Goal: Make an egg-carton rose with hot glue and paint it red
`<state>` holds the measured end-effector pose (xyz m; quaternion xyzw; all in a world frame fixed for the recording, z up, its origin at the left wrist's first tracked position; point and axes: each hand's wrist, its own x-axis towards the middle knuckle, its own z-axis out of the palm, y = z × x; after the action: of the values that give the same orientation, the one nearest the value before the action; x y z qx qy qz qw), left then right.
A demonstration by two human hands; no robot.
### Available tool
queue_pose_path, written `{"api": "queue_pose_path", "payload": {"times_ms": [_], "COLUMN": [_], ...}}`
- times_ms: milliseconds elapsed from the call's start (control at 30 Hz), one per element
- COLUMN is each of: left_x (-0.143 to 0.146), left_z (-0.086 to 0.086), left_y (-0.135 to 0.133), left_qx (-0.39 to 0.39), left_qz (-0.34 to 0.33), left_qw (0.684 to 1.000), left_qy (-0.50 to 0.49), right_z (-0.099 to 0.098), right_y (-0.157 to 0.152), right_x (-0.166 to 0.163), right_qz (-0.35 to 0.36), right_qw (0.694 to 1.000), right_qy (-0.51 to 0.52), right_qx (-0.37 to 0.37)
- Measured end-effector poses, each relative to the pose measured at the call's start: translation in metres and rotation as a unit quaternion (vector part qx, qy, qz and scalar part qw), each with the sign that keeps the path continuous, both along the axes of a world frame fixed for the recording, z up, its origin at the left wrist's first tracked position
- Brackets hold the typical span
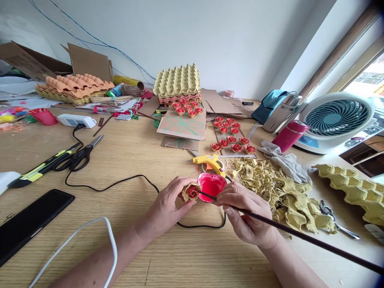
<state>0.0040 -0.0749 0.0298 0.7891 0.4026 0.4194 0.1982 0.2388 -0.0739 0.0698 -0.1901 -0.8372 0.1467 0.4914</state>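
Observation:
Between the thumb and fingers of my left hand is a small rose of egg-carton pulp, red at its centre and tan on the outer petals. My right hand grips a long dark paintbrush. The brush's tip meets the rose's right side. Just behind both hands sits a small cup of red paint, its inner walls smeared red. A yellow glue gun lies beyond the cup, partly over a roll of tape.
Finished-looking red roses stand on cardboard at centre right. Torn pulp scraps lie right of the cup. Black scissors, a phone and a black cord are on the left. A fan and bottles stand far right; egg trays are stacked behind.

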Motion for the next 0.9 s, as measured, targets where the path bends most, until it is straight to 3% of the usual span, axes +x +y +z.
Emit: {"api": "queue_pose_path", "payload": {"times_ms": [767, 900], "left_x": [-0.0010, -0.0016], "left_z": [0.0022, 0.0011], "left_y": [0.0006, 0.0007], "left_qx": [-0.019, -0.045], "left_qz": [0.006, 0.006], "left_qw": [1.000, 0.998], "left_qy": [-0.021, -0.038], "right_z": [-0.0019, -0.0032], "right_y": [0.0000, 0.0000], "right_x": [0.0023, 0.0033], "right_qz": [0.012, -0.003], "right_qw": [1.000, 0.999], "right_qy": [-0.010, 0.031], "right_qx": [0.011, 0.005]}}
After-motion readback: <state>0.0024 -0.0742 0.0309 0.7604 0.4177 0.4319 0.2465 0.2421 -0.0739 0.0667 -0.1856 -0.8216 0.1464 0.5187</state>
